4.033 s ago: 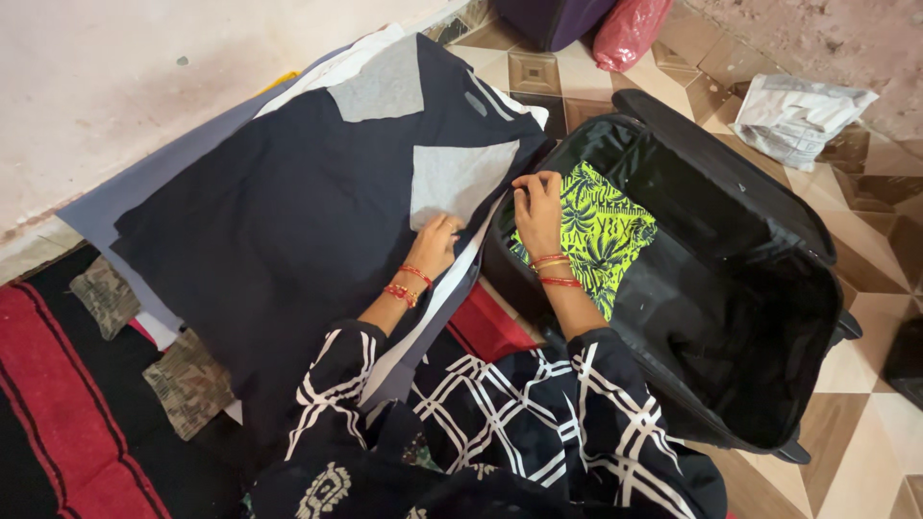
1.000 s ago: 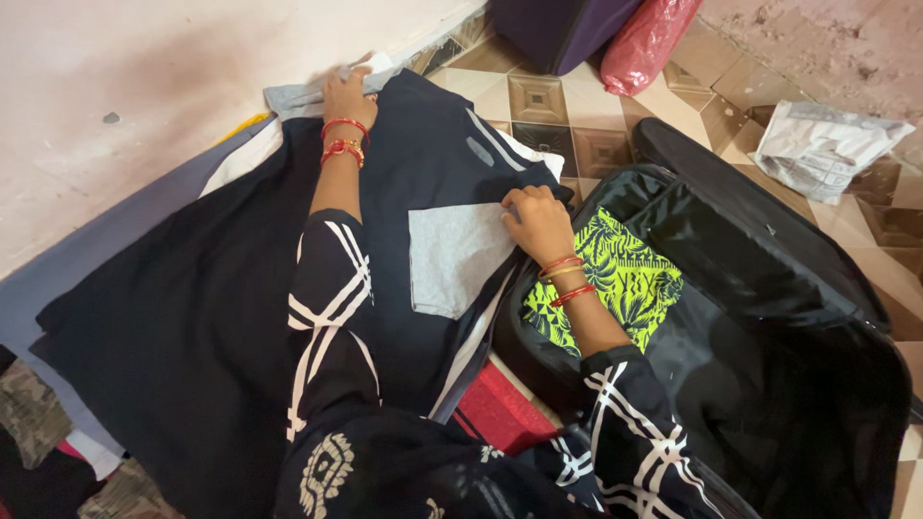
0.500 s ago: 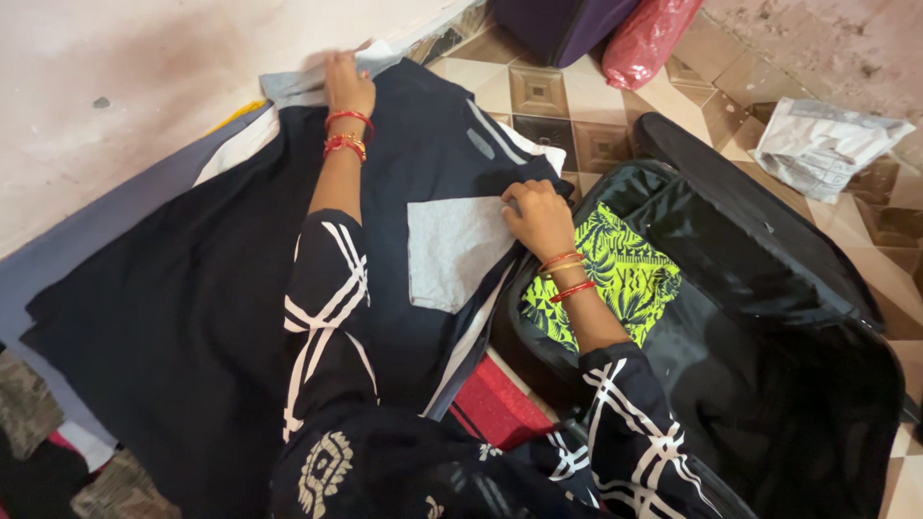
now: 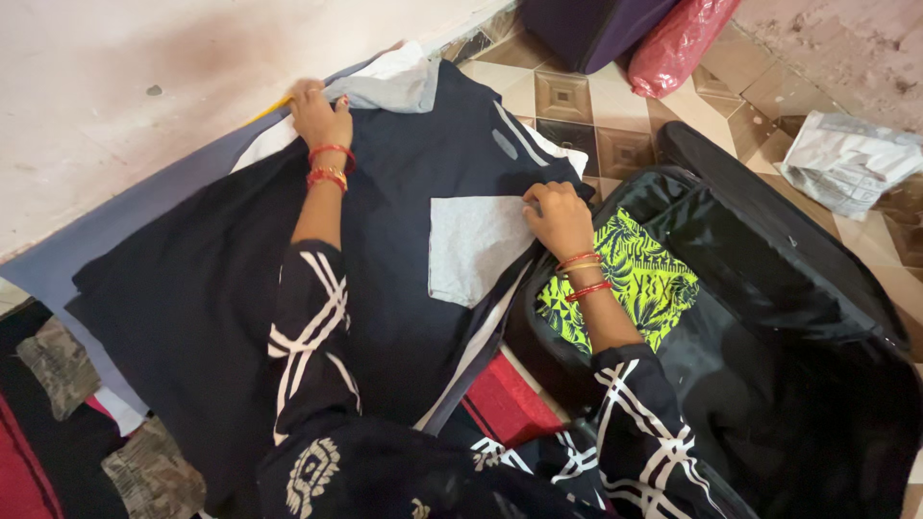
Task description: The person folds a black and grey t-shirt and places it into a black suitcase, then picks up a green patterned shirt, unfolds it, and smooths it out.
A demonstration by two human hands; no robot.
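Observation:
A dark navy T-shirt (image 4: 231, 288) with a grey chest pocket (image 4: 473, 245) and grey shoulder patch (image 4: 394, 91) lies spread on a stack of other clothes. My left hand (image 4: 315, 113) reaches to the far side and grips the shirt's upper edge near the wall. My right hand (image 4: 558, 216) pinches the shirt's edge beside the pocket, at the rim of an open black suitcase (image 4: 769, 288). A folded neon green leaf-print cloth (image 4: 635, 279) lies inside the suitcase, just under my right wrist.
A pale wall (image 4: 115, 96) runs along the far left. On the tiled floor (image 4: 586, 96) stand a purple bag (image 4: 586, 24), a red plastic package (image 4: 683, 43) and a white printed bag (image 4: 851, 159). A red and black mat (image 4: 500, 399) lies under me.
My left hand moved from near the pocket up to the shirt's far edge and has shifted slightly left along it. My right hand stays at the shirt's edge by the suitcase.

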